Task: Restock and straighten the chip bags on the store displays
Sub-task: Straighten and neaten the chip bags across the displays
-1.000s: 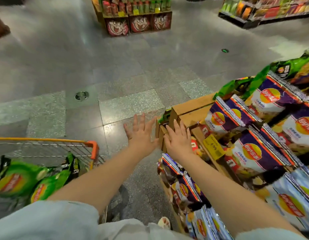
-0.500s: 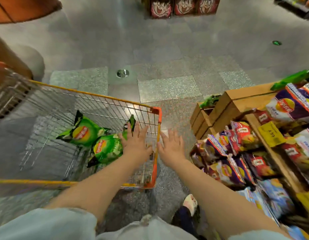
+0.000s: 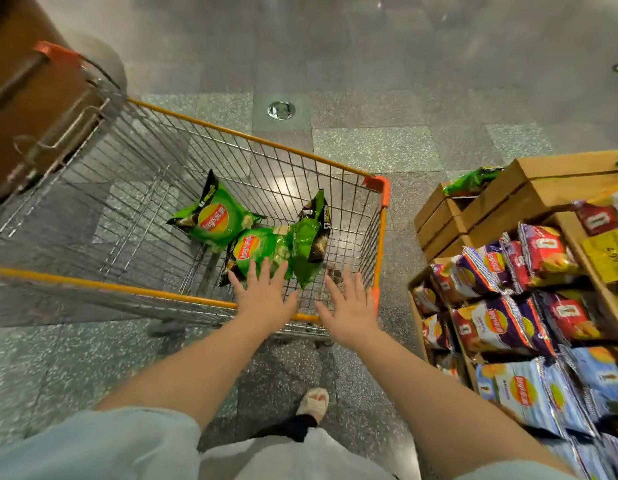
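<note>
Both hands are reaching out over the near rim of the shopping cart (image 3: 183, 295), fingers spread and holding nothing. The left hand (image 3: 264, 299) is hovering right at the nearest green chip bag (image 3: 262, 251), which is lying flat in the cart just ahead of its fingertips. The right hand (image 3: 351, 306) is sitting farther right, nearer the upright green bag (image 3: 311, 244).
</note>
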{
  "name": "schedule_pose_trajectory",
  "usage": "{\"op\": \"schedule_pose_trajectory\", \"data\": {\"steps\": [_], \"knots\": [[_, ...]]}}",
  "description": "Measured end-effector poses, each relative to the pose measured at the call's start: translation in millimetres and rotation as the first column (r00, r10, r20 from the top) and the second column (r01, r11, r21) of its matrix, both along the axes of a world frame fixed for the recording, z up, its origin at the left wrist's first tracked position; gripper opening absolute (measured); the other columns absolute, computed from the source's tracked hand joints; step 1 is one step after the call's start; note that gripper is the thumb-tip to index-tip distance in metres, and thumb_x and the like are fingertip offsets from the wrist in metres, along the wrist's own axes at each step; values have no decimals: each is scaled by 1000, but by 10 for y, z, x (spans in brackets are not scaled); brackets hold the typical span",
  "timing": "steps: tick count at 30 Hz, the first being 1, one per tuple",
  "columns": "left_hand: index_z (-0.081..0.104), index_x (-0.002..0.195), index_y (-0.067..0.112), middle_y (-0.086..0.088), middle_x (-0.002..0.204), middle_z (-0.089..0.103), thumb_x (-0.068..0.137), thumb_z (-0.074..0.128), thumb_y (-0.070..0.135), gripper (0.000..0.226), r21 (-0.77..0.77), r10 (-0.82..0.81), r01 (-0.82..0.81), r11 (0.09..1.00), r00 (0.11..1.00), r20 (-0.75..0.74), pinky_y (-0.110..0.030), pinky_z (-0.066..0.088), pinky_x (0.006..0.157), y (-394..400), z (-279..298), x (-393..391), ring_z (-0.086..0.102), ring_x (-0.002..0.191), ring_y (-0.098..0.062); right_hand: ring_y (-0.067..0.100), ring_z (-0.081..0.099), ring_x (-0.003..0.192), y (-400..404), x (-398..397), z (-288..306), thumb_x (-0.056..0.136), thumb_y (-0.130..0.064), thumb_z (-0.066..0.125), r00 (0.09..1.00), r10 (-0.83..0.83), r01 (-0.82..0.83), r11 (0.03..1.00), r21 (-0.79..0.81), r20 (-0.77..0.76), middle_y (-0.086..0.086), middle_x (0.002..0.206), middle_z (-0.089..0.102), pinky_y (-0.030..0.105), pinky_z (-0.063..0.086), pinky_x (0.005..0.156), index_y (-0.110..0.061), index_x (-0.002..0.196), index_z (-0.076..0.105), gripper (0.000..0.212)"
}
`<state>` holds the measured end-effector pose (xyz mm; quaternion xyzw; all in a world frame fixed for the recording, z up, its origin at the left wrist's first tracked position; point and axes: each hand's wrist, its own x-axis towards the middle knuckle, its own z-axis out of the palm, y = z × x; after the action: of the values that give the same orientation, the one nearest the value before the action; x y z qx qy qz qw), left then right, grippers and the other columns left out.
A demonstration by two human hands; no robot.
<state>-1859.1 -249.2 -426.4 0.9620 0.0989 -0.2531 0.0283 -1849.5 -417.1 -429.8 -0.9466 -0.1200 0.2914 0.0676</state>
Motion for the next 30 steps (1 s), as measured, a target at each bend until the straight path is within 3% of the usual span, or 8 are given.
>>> {"op": "schedule_pose_trajectory", "data": {"steps": [2,4,5,8,10,17,25,30], "knots": [[36,143,25,-5,150,37,95,21,58,60,-33,-22,22,999,1000,-6,-58,8,113,76,-17,-45,31,139,-25,26,-25,142,5,-58,-51,97,-59,9,999,32,-32,999,-40,-5,4,158,-18,47,-17,113,-33,151,-6,62],[59,118,21,-2,113,66,96,21,55,56,-18,-73,73,997,997,23,-47,26,109,109,-21,-84,57,110,-21,25,-24,142,8,-71,-61,95,-60,4,1000,29,-29,998,-52,1,3,158,-16,49,-17,114,-33,151,-5,63],[61,116,22,0,107,68,95,20,54,55,-3,-98,99,995,994,54,-45,27,108,117,-39,-97,58,106,-19,25,-25,142,15,-73,-62,91,-65,-2,1000,21,-22,999,-50,-1,3,158,-16,50,-17,114,-33,151,-6,68],[48,136,27,7,133,55,90,10,52,65,-6,-118,121,993,979,167,-47,18,112,112,-139,-92,44,128,-16,25,-24,143,44,-58,-94,56,-76,-32,999,25,-24,999,-41,24,2,158,-16,51,-18,112,-35,150,-7,106],[48,136,28,9,135,53,81,-2,52,79,28,-145,142,989,968,207,-46,19,111,104,-165,-23,43,128,-15,25,-23,143,38,21,-132,49,-76,-34,999,35,-32,997,-65,38,-1,158,-15,50,-20,110,-35,150,-8,112],[65,97,20,0,97,67,97,22,45,49,31,-161,158,987,972,170,-32,40,76,59,-203,502,60,92,-21,21,-11,146,35,695,-167,81,-78,0,998,60,-62,991,-116,-24,-2,160,7,49,-22,110,-29,152,10,87],[67,93,16,0,91,67,98,24,40,50,41,-164,160,986,976,144,-29,38,66,-119,-128,1419,61,84,-21,20,-1,147,-37,1695,-101,88,-72,4,996,92,-89,980,-179,9,-4,158,19,49,-17,111,-32,150,22,76],[68,97,15,-3,100,67,98,24,39,50,-25,-124,128,992,985,118,-31,41,74,-277,-150,2184,61,93,-23,19,0,147,-154,2459,-106,91,-69,9,998,52,-48,982,-185,20,-8,157,18,49,-14,114,-32,148,27,71]]}}
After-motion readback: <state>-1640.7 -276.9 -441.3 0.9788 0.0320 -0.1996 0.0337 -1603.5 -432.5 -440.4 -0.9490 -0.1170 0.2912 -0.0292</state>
